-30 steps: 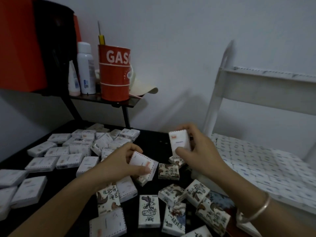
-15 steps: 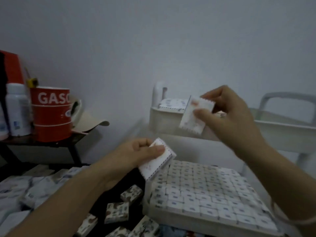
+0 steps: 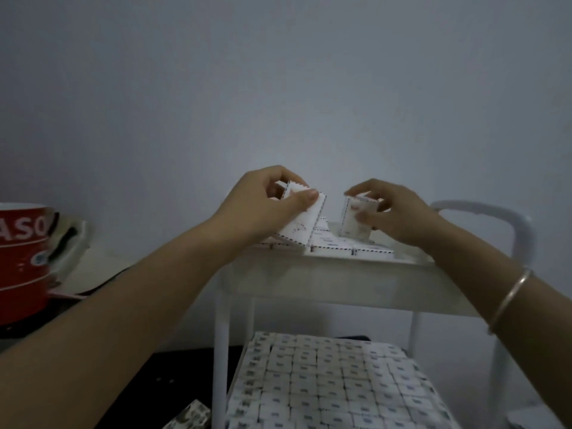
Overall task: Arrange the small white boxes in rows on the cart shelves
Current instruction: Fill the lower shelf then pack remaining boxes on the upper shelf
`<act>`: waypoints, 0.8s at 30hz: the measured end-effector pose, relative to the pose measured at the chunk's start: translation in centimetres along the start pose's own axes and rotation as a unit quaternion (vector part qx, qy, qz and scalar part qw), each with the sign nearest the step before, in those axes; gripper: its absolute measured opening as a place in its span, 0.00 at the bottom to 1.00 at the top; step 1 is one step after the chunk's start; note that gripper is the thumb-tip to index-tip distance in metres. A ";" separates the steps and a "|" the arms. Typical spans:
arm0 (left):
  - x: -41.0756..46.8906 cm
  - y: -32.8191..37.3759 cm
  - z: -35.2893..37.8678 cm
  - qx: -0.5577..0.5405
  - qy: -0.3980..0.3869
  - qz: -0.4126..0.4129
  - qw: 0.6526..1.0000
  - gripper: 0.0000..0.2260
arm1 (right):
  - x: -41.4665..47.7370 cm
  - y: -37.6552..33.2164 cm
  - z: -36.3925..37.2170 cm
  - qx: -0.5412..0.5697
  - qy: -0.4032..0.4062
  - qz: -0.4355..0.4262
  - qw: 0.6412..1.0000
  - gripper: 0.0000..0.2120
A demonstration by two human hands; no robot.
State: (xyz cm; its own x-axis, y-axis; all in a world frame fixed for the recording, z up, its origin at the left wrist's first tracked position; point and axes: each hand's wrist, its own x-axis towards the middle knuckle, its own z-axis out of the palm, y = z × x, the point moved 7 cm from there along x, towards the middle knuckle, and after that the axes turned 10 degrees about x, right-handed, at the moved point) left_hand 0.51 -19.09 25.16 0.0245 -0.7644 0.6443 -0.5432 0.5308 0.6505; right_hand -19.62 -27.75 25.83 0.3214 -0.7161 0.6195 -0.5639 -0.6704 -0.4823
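Plain grey wall fills the dim background behind a white plastic cart [image 3: 325, 275]. The grip of the left hand [image 3: 263, 209] is pinching, thumb on the near face and fingers over the top edge of a small white cardboard box with a dashed border [image 3: 301, 227]. The box leans, its lower edge down among the flat white boxes [image 3: 349, 248] already lying on the top shelf. The grip of the right hand [image 3: 396, 213] pinches a second small white box [image 3: 354, 222] the same way, standing on end just beside the first.

Holding each by its upper part likely leaves the bottom edge free to seat against its neighbours before the box is tipped flat into the row.

A thin metal bangle [image 3: 510, 295] circles the right wrist. Below, the lower shelf [image 3: 325, 382] is packed with boxes in tidy rows. A patterned box [image 3: 188, 416] lies on the dark bench [image 3: 179, 373] at the cart's foot.

A red smudge on the second box and the bluish marks on the lower rows are too blurred to read. The red barrel-shaped cup [image 3: 21, 258] at far left shows the white letters "ASO", cut off by the frame edge.
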 end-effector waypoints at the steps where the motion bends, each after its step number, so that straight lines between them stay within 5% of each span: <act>1: 0.7 0.1 0.2 -0.002 -0.005 -0.002 1.000 0.07 | 0.0 0.1 0.4 0.024 -0.015 0.004 1.000 0.12; 7: 5.3 -0.1 1.1 -0.001 0.064 -0.013 0.998 0.08 | -0.4 0.3 1.5 0.091 -0.069 0.038 0.993 0.17; 15: 8.7 1.1 6.4 0.175 -0.006 0.047 0.983 0.08 | -0.6 2.1 2.5 0.116 -0.112 0.172 0.972 0.11; 24: 9.8 0.9 7.0 0.269 -0.044 0.056 0.960 0.05 | -0.3 4.0 2.5 0.137 -0.093 0.243 0.956 0.23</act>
State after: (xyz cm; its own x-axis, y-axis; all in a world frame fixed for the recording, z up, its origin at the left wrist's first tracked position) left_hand -5.60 -28.69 29.29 -0.1176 -0.7540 0.6463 -0.8940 0.3637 0.2616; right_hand -20.09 -30.69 22.18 0.2164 -0.9610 0.1725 -0.4693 -0.2573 -0.8447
